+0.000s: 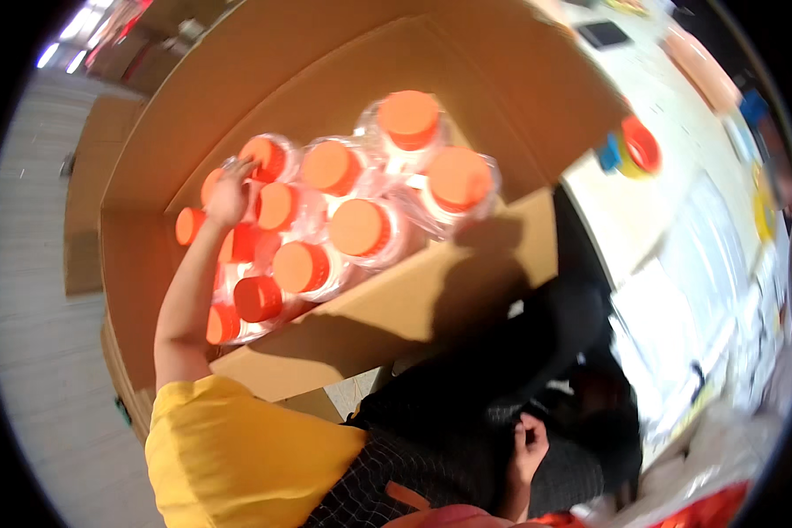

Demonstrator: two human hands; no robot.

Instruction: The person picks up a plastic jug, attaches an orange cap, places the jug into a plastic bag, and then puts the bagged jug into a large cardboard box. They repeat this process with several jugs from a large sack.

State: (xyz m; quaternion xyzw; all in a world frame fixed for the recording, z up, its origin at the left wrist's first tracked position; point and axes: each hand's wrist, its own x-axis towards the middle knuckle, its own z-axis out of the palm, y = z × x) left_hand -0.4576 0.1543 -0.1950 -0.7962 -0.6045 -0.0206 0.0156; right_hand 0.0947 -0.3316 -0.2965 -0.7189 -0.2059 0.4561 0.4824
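A large cardboard box [493, 75] stands before me with its top open. Several clear jars with orange screw lids are packed in it, such as a front jar [361, 229] and a back jar [410, 119]; clear plastic film seems to wrap them. My left hand [229, 192] reaches into the box's left side, its fingers bent over the orange lid of a jar [266, 158] there. The fingertips are partly blurred. My right hand [526, 449] is low by my lap, outside the box, with its fingers curled in. What it holds, if anything, is hidden.
At right runs a pale table [620, 229] bearing a roll of tape [640, 145], a dark flat device [604, 34] and clear plastic sheets [704, 255]. More cardboard [88, 202] leans beyond the box at left, on a grey floor [35, 290].
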